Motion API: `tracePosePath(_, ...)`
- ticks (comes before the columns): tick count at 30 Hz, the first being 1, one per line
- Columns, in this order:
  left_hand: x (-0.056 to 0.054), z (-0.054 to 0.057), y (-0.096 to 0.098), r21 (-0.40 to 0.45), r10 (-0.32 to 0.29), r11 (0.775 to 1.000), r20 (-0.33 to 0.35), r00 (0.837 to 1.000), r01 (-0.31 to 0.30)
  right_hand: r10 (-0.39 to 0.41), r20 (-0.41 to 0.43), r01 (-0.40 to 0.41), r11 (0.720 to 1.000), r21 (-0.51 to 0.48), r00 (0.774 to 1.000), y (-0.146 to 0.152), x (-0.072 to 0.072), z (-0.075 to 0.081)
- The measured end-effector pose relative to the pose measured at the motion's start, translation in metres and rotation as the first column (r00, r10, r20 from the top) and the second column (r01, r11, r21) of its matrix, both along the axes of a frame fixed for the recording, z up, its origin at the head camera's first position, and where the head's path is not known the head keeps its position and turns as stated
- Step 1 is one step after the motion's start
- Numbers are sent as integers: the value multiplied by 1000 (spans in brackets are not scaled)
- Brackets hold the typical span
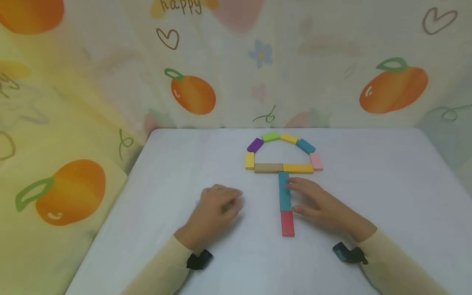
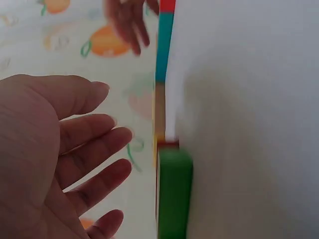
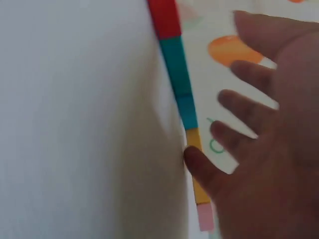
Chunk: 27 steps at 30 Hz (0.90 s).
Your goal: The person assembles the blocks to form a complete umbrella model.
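Note:
Small coloured blocks lie in an umbrella-like outline on the white table. A blue stem (image 1: 284, 192) runs down to a red block (image 1: 287, 223). My right hand (image 1: 324, 205) is beside this stem, its fingertips right at the blue edge; its fingers look spread and relaxed in the right wrist view. Left of the stem, my left hand (image 1: 212, 211) hovers over the table with loosely bent, parted fingers and nothing in its grasp. A green block (image 2: 174, 191) stands out close to it in the left wrist view, mostly hidden by the hand in the head view.
Above the stem, a tan block (image 1: 268, 168) and an orange-yellow block (image 1: 298, 168) form a straight bar. Over it arch yellow, purple (image 1: 255, 145), green, blue and pink (image 1: 316, 161) blocks. A fruit-printed cloth (image 1: 313, 49) hangs behind the table (image 1: 387, 184).

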<state>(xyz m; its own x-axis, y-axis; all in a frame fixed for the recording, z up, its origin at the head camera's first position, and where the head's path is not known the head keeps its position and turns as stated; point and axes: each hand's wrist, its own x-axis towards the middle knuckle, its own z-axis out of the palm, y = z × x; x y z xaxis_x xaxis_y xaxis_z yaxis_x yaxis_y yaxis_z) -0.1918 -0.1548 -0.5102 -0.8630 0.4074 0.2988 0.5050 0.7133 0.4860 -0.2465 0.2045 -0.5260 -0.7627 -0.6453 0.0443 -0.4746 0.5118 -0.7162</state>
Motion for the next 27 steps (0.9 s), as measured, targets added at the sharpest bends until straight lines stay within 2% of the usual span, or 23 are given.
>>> tracePosePath(2, 0, -3, -18, 40, 42, 998, -2, 999, -41, 31, 3, -31, 999, -24, 1000, 0, 2, -6)
tracePosePath(5, 2, -7, -42, 82, 89, 992, 38, 995, -92, 64, -20, -65, 998, -24, 998, 0, 2, -14)
tracePosePath(9, 4, -13, -60, 53, 100, 993, 73, 992, -104, 94, -38, -94, 996, -4, 995, 0, 1, -20)
tracePosePath(16, 3, -15, -65, -23, 34, 999, 39, 999, -33, 122, -47, -120, 991, 52, 991, 1, 3, -20)
tracePosePath(19, 4, -15, -65, -51, 15, 999, 51, 999, -13, 123, -60, -119, 990, 76, 991, 1, 3, -20)
tracePosePath(27, 6, -14, -61, -109, 20, 994, 97, 995, -9, 118, -61, -112, 989, 99, 991, 1, 3, -20)
